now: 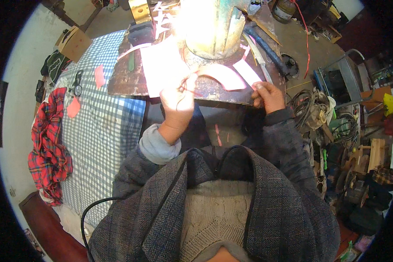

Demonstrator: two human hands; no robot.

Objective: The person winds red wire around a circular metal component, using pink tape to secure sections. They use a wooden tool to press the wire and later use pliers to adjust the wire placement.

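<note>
My right hand (268, 97) pinches the near end of a pale strip (247, 73) between thumb and fingers, above the table (123, 83). My left hand (177, 101) is curled beside a curved piece (225, 77); glare hides whether it grips anything, so I cannot tell. A sheet (155, 72) lies beyond my left hand. A battered can (216, 37) blocks the middle, a blue bar (266, 49) to its right. The tabletop is dark and scuffed. Leftward spreads a checked cloth (105, 131); rightward, coiled cables (308, 105) and a cart (343, 76).
</note>
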